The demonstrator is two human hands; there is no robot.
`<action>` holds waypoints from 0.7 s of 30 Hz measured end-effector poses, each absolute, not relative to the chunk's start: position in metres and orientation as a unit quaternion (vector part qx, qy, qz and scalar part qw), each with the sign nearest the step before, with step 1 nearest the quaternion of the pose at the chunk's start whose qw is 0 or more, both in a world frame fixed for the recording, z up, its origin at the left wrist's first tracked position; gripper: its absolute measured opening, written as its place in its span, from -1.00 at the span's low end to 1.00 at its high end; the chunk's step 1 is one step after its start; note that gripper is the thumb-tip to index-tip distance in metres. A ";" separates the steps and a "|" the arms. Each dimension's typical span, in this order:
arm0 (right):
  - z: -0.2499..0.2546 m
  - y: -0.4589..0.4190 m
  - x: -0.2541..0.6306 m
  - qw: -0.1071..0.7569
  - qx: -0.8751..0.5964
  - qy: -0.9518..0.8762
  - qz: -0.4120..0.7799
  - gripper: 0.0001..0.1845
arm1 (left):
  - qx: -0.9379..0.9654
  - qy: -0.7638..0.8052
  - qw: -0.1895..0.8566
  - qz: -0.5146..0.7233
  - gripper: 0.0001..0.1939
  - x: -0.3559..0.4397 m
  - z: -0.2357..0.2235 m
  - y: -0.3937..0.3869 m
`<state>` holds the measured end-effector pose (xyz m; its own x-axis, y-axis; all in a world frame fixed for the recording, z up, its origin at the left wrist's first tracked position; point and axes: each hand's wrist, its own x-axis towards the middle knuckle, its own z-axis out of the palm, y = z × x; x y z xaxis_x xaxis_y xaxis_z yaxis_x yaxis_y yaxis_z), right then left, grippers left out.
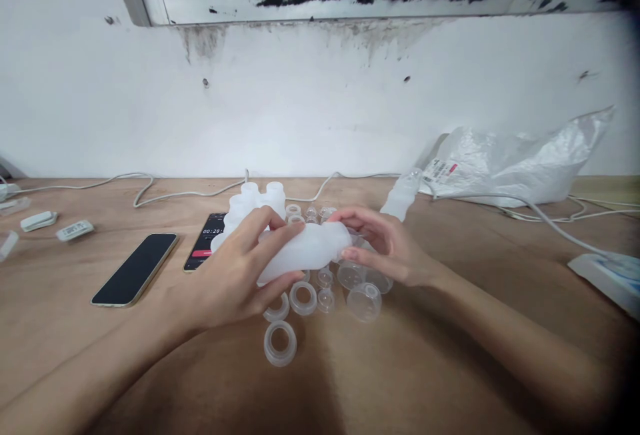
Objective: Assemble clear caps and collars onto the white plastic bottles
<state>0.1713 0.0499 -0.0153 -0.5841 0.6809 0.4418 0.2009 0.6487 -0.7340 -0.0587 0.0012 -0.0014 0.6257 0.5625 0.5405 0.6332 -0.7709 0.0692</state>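
My left hand (pixel 250 271) is wrapped round a milky white baby bottle (pixel 315 248), held on its side above the table. At the bottle's right end, the thumb and fingers of my right hand (pixel 383 248) close round it; what lies under these fingertips is partly hidden. Below and behind the hands lie screw rings (pixel 281 343), small clear teats (pixel 326 300) and clear dome caps (pixel 364 302). Several white bottles (pixel 250 198) stand together behind my left hand. Beyond my right hand is a further white bottle (pixel 400 196) with a clear top.
Two phones lie at left, one dark (pixel 135 271), one with a timer showing (pixel 204 241). White cables (pixel 150 188) run along the wall. A plastic bag (pixel 505 161) rests at the back right, a white packet (pixel 607 278) at far right. Small white blocks (pixel 75 230) are at far left.
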 end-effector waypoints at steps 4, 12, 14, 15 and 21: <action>-0.017 0.050 0.165 0.378 -0.290 -0.752 0.455 -0.72 | -0.898 -0.309 0.163 -0.269 -0.59 -0.059 -0.003 0.003; -0.015 0.044 0.157 0.360 -0.329 -0.711 0.507 -0.74 | -0.894 -0.315 0.184 -0.261 -0.62 -0.059 0.000 0.004; -0.013 0.041 0.159 0.390 -0.310 -0.765 0.409 -0.75 | -0.892 -0.340 0.148 -0.257 -0.58 -0.061 0.008 0.000; -0.012 0.040 0.161 0.402 -0.295 -0.792 0.353 -0.73 | -0.892 -0.353 0.129 -0.251 -0.55 -0.061 0.012 -0.002; -0.008 0.037 0.172 0.404 -0.249 -0.868 0.146 -0.57 | -0.895 -0.384 0.083 -0.212 -0.48 -0.067 0.022 -0.009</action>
